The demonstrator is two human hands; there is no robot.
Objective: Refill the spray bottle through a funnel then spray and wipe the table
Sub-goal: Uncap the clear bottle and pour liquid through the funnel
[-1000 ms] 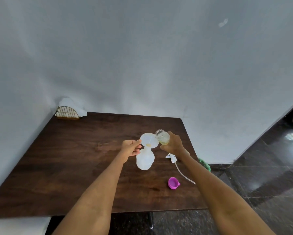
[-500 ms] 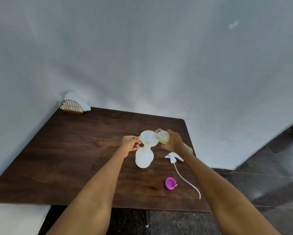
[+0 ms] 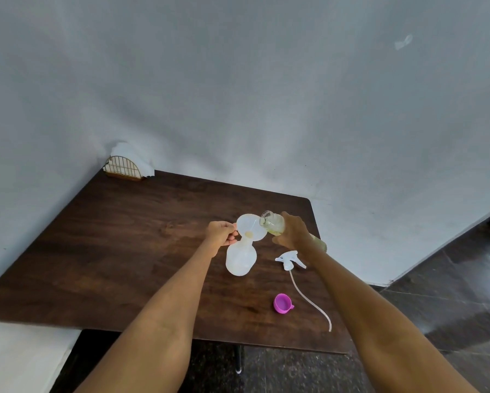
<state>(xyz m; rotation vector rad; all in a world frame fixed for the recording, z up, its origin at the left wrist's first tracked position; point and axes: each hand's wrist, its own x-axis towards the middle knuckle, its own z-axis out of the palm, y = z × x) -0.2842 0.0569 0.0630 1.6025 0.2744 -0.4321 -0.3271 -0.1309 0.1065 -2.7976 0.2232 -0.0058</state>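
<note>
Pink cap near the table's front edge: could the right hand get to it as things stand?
Probably not yet. The right hand grips the tilted refill bottle over the funnel. The path to the pink cap looks open once the bottle is put down.

Head view, forward-down over table [image 3: 124,251]

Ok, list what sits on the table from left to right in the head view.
Napkin holder → left hand → spray bottle → purple cap → trigger sprayer head.
</note>
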